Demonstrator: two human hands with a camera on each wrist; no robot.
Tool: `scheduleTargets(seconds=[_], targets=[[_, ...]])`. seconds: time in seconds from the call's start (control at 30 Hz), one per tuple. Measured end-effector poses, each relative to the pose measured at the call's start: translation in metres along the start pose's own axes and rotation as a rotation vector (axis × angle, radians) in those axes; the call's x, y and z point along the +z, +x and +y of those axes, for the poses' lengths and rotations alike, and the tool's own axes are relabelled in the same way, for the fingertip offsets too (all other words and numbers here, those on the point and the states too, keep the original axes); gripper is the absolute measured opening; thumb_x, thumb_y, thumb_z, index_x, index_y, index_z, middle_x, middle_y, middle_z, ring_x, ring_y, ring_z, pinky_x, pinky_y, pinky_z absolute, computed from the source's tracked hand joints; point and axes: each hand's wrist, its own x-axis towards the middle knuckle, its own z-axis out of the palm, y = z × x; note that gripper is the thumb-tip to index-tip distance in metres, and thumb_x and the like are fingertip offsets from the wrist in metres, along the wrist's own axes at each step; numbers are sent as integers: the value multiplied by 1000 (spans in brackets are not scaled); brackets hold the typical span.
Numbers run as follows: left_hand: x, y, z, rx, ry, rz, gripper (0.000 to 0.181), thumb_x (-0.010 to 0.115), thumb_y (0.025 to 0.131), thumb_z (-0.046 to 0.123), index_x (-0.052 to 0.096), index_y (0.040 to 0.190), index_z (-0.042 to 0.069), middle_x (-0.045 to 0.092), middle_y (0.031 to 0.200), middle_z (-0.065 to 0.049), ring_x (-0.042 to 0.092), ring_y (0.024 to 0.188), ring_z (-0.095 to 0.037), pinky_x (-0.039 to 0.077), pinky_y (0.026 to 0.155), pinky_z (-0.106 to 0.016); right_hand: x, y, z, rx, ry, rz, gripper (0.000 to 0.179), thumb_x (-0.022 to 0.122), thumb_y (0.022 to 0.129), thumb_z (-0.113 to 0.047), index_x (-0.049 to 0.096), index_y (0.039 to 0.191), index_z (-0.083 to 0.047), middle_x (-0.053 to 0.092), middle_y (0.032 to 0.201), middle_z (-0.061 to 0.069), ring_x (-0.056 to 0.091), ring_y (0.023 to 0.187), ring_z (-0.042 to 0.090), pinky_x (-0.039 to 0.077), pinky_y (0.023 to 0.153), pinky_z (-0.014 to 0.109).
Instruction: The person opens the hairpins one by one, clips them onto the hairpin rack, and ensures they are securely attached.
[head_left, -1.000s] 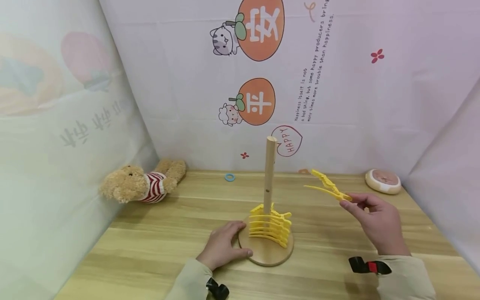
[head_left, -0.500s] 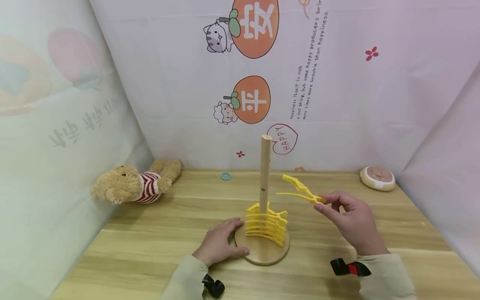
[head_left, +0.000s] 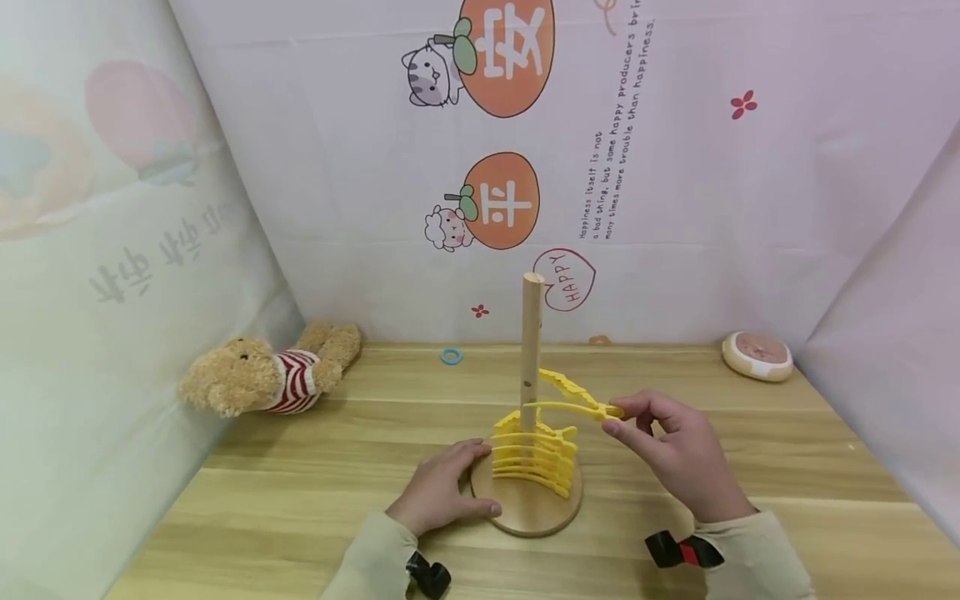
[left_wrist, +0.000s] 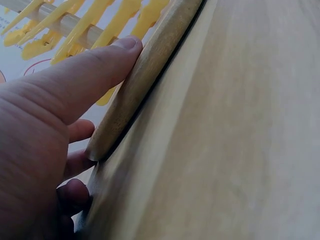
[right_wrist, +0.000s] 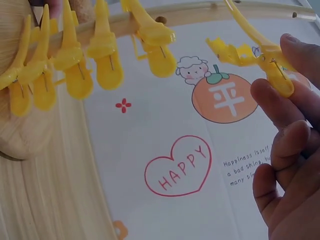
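In the head view my left hand (head_left: 438, 492) holds the edge of a wooden stand's round base (head_left: 525, 517), its thumb along the near rim and its fingers on the left side. Several yellow hair clips (head_left: 555, 458) are stacked low on the stand's upright dowel (head_left: 532, 333), handles to the right. My right hand (head_left: 678, 454) pinches another yellow hair clip (head_left: 600, 411) by its handles between thumb and fingers. This clip's jaws are spread above the stack, and its lower arm overlaps the dowel. In the right wrist view it tilts beside the dowel (right_wrist: 200, 20), apart from the other clips.
A teddy bear (head_left: 296, 379) in a striped shirt lies at the back left. A small blue ring (head_left: 451, 363) lies behind the stand. At the back right sits a round cream-and-pink object (head_left: 759, 358). A printed cloth (head_left: 360, 208) hangs behind the table.
My right hand has carried its clip left and slightly down, from well right of the dowel to right at it. The left hand stays on the base.
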Motion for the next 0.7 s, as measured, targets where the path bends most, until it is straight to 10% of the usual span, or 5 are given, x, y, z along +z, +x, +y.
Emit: scheduleTargets(seconds=[0.7], targets=[[-1,-1,6,-25,18,-11,94,73,76,71,46,151,21,41,158,0,37,144,-27,24,115,-63,33,2,6,-104,-41,-38,15,83,84,-16,75,95,-22,55,68,-12,44,61,9,34,48,26]])
